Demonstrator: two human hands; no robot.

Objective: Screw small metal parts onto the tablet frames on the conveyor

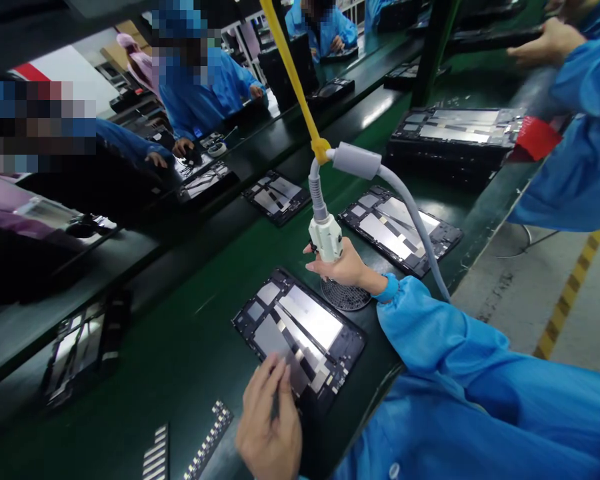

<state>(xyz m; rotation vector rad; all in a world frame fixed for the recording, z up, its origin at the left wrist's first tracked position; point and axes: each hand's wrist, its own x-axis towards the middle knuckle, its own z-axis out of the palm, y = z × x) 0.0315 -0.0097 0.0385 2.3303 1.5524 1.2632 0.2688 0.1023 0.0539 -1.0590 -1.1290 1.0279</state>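
An opened tablet (300, 330) with silver battery plates lies on the green belt in front of me. My left hand (270, 423) rests on its near edge, fingers together, pinching a thin dark tool against the tablet. My right hand (343, 267) is closed around a white electric screwdriver (325, 237) held upright just beyond the tablet's far corner. A grey hose (405, 200) and a yellow hanging cord (293, 73) lead up from the screwdriver. A round black perforated dish (345, 297) sits under my right hand.
More opened tablets (400, 230) (277, 195) lie further along the belt, and a stack of them (455, 133) stands at the far right. Strips of small parts (207, 440) lie near the front edge. Other people in blue coats work across and beside me.
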